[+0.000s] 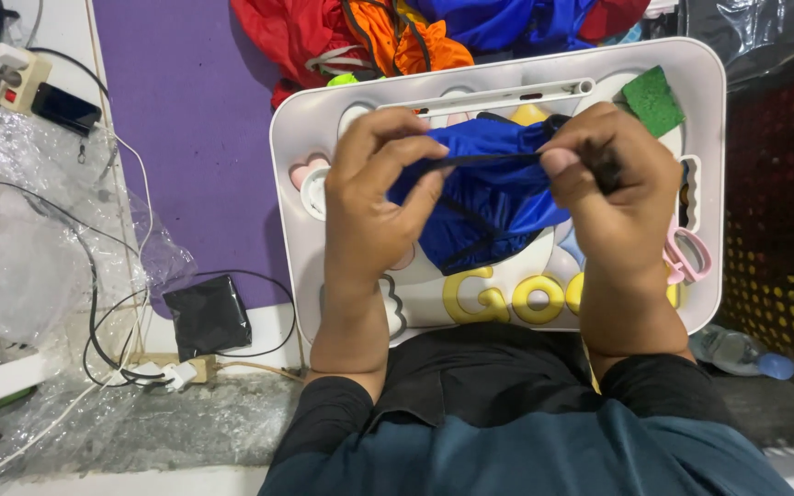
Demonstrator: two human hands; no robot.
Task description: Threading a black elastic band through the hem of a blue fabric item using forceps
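Blue fabric piece (pixel 493 197), shiny, crumpled and bunched, with thin black trim. It is held up over the white tray, pinched at both upper corners. Its top black edge is pulled taut and level between the pinch points; the rest hangs loosely folded below.

Blue garment (pixel 493 197): thin cloth w/ slight sheen, black trim. Lap tray (pixel 705 83): smooth glossy white plastic. Green sponge (pixel 652 99): rough, matt. Left: clear crinkly plastic wrap (pixel 20 266), shiny.
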